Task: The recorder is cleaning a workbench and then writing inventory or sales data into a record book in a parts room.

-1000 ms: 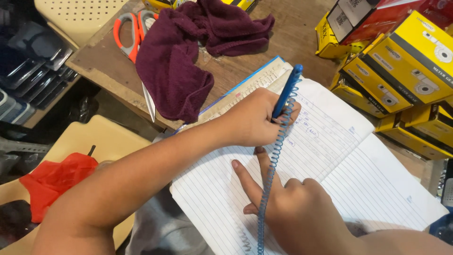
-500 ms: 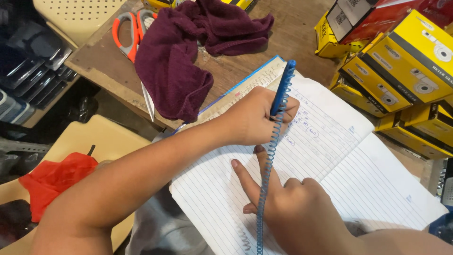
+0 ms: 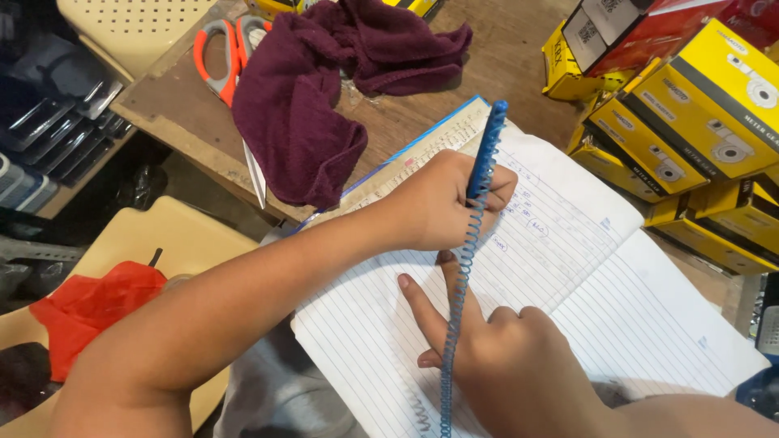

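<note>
My left hand [image 3: 438, 203] grips a blue pen [image 3: 485, 150], tip down on the upper part of an open lined notebook [image 3: 584, 268]. A blue coiled cord [image 3: 458, 324] runs from the pen down across the page and over my right hand. My right hand [image 3: 503, 357] rests on the left page below the pen, its index and middle fingers stretched out against the paper and holding nothing. Faint handwriting shows on the page around the pen tip.
A maroon cloth [image 3: 316, 89] lies bunched on the wooden table [image 3: 503, 49], with orange-handled scissors [image 3: 223, 49] beside it. Yellow boxes [image 3: 698, 105] and a red box [image 3: 649, 24] are stacked at the right. A cream plastic chair [image 3: 162, 235] holding a red bag [image 3: 89, 308] stands at the left.
The pen's upper end has tipped slightly to the left as my left hand shifts a little on the page. My right hand has stayed in place.
</note>
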